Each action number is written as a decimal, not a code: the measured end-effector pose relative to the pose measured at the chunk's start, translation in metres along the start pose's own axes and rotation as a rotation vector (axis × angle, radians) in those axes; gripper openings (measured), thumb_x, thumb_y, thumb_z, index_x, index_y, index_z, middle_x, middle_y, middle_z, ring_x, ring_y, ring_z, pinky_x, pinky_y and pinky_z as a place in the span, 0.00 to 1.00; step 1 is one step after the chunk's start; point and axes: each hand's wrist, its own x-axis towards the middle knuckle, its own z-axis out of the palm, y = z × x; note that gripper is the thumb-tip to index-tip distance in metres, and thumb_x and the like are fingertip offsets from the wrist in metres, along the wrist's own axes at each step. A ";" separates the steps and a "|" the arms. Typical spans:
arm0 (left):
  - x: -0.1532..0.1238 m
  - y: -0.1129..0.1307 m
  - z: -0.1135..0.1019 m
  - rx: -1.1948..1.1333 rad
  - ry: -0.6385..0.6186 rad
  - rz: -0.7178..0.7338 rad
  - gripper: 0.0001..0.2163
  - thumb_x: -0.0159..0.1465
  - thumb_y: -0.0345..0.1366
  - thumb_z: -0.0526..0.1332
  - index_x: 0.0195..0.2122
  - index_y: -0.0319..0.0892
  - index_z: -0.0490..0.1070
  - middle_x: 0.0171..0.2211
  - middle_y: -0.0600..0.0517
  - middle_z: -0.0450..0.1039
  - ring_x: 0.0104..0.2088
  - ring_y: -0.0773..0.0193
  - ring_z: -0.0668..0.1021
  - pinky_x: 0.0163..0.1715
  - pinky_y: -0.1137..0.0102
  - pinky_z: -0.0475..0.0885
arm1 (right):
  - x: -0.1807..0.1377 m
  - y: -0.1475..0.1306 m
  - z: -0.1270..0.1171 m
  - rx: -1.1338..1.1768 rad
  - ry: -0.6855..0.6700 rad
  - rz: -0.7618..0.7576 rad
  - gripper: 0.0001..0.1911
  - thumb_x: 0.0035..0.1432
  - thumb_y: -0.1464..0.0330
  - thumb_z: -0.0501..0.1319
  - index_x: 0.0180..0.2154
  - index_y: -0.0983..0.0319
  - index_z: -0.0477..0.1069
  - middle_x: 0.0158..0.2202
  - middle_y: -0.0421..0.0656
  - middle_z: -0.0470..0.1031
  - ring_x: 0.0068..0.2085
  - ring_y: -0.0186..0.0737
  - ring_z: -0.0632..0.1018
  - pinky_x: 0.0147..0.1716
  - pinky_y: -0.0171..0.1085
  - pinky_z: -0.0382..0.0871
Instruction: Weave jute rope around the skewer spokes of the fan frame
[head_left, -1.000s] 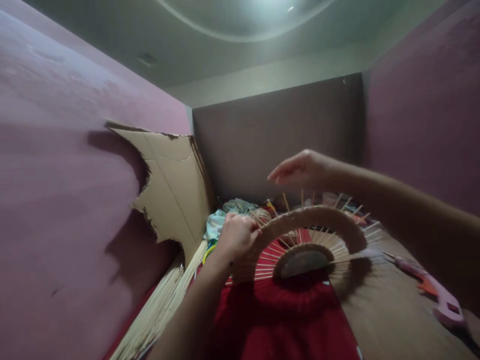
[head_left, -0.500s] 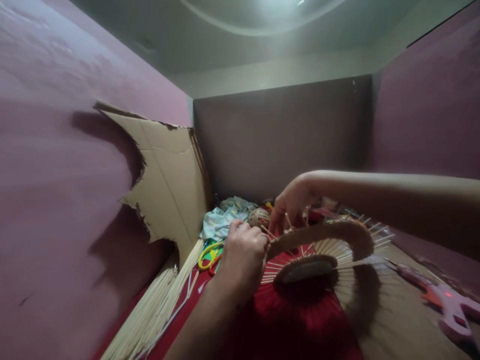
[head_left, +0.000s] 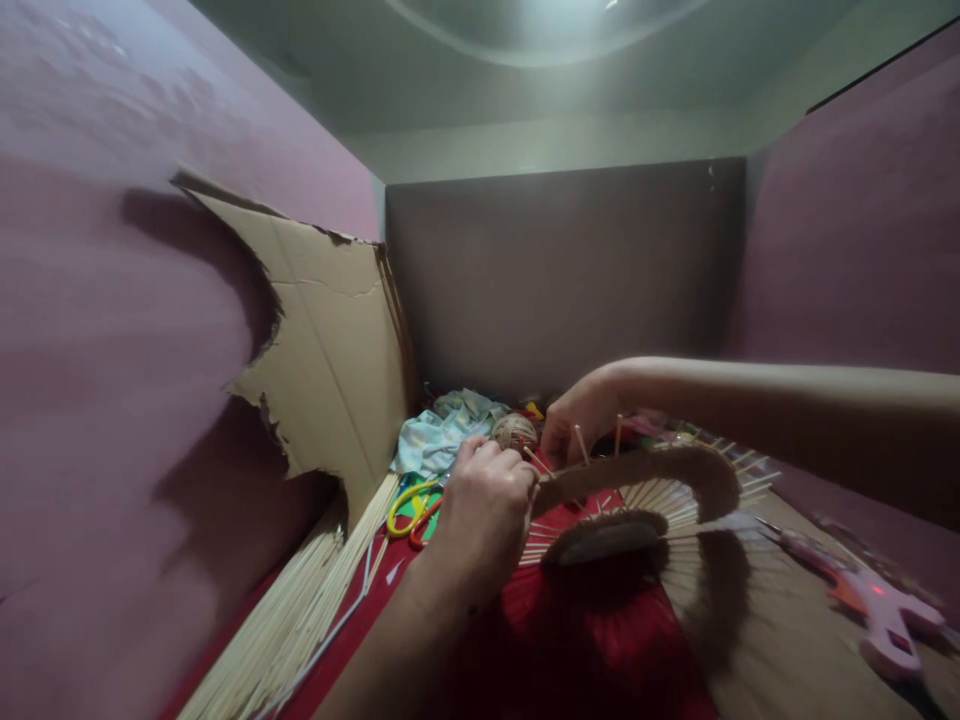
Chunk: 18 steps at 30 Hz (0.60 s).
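- The left hand (head_left: 484, 510) is curled into a loose fist, knuckles up. It grips the near left end of the woven stick fan (head_left: 645, 500), where the sticks meet the woven edge.
- The right hand (head_left: 579, 418) reaches in from the right, just beyond the left hand, with its fingers bent down behind the fan's far rim. What the fingertips pinch, if anything, is hidden.
- The fan lies between the two hands and runs off to the right under the right forearm. Thin sticks spread from a dark half-round hub (head_left: 604, 538).
- A twine band (head_left: 660, 465) arches across the sticks, and a few stick tips stand up beside the right hand's fingers.
- A ball of twine (head_left: 514, 431) sits just beyond the left hand, close to the right hand's fingers.
- A pale blue cloth (head_left: 435, 440) is bunched to the left of the ball.
- Scissors (head_left: 411, 502) with yellow and orange handles lie just left of the left hand.
- Further left, a bundle of bamboo sticks (head_left: 300, 610) runs along below a torn cardboard sheet (head_left: 330, 340).
- A red cloth (head_left: 585, 650) lies under the left wrist and the fan.
- A pink glue gun (head_left: 889, 615) rests well to the right, below the right forearm.
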 end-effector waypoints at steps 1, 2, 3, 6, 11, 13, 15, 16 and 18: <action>0.000 0.000 0.000 0.008 -0.002 -0.004 0.09 0.61 0.31 0.55 0.27 0.40 0.73 0.27 0.49 0.73 0.31 0.60 0.70 0.42 0.59 0.62 | -0.003 0.000 -0.004 0.022 -0.025 0.028 0.07 0.46 0.78 0.62 0.29 0.64 0.76 0.22 0.34 0.74 0.26 0.29 0.72 0.26 0.28 0.63; 0.001 -0.001 0.001 0.016 -0.006 -0.007 0.09 0.61 0.32 0.56 0.27 0.40 0.73 0.27 0.49 0.73 0.31 0.60 0.70 0.41 0.59 0.62 | -0.008 0.001 -0.007 0.026 0.016 0.074 0.06 0.46 0.78 0.62 0.28 0.64 0.76 0.21 0.34 0.74 0.24 0.28 0.71 0.25 0.28 0.62; 0.002 -0.002 0.001 0.023 -0.013 -0.012 0.09 0.61 0.32 0.56 0.27 0.40 0.73 0.27 0.49 0.74 0.31 0.60 0.70 0.41 0.59 0.62 | -0.013 0.001 -0.011 0.028 0.069 0.123 0.06 0.46 0.77 0.62 0.28 0.65 0.76 0.20 0.34 0.73 0.23 0.28 0.70 0.24 0.28 0.61; 0.007 -0.004 0.003 0.037 -0.038 -0.033 0.09 0.60 0.32 0.57 0.25 0.40 0.73 0.27 0.49 0.74 0.30 0.61 0.70 0.41 0.60 0.62 | -0.031 0.007 -0.024 -0.024 0.262 0.231 0.05 0.47 0.76 0.61 0.28 0.68 0.76 0.17 0.34 0.72 0.21 0.25 0.69 0.23 0.27 0.58; 0.013 -0.010 0.006 0.037 -0.074 -0.051 0.07 0.60 0.31 0.58 0.27 0.41 0.74 0.27 0.50 0.74 0.31 0.60 0.70 0.40 0.61 0.61 | -0.057 0.022 -0.046 -0.275 0.556 0.404 0.07 0.44 0.81 0.57 0.20 0.75 0.72 0.06 0.31 0.58 0.13 0.20 0.58 0.19 0.29 0.49; 0.014 -0.012 0.007 0.033 -0.062 -0.050 0.07 0.60 0.32 0.58 0.27 0.41 0.74 0.27 0.50 0.74 0.31 0.60 0.70 0.40 0.61 0.61 | -0.069 0.024 -0.056 -0.344 0.676 0.445 0.09 0.46 0.80 0.55 0.21 0.77 0.73 0.05 0.32 0.57 0.11 0.18 0.57 0.18 0.30 0.48; 0.013 -0.012 0.007 0.025 -0.053 -0.048 0.07 0.60 0.31 0.58 0.26 0.41 0.74 0.27 0.50 0.74 0.31 0.61 0.71 0.40 0.61 0.61 | -0.082 0.024 -0.067 -0.407 0.792 0.476 0.11 0.47 0.78 0.53 0.24 0.77 0.74 0.07 0.33 0.62 0.12 0.16 0.57 0.18 0.30 0.47; 0.013 -0.012 0.007 0.021 -0.053 -0.047 0.07 0.60 0.31 0.58 0.26 0.41 0.74 0.27 0.50 0.74 0.31 0.61 0.71 0.40 0.61 0.61 | -0.089 0.024 -0.074 -0.439 0.850 0.486 0.14 0.47 0.77 0.51 0.26 0.78 0.74 0.10 0.35 0.66 0.13 0.14 0.59 0.19 0.30 0.47; 0.012 -0.012 0.007 0.018 -0.054 -0.045 0.07 0.60 0.30 0.58 0.26 0.41 0.73 0.26 0.50 0.74 0.31 0.61 0.71 0.40 0.62 0.61 | -0.103 0.026 -0.086 -0.515 0.987 0.510 0.20 0.48 0.73 0.47 0.30 0.80 0.74 0.18 0.39 0.72 0.18 0.12 0.63 0.18 0.30 0.47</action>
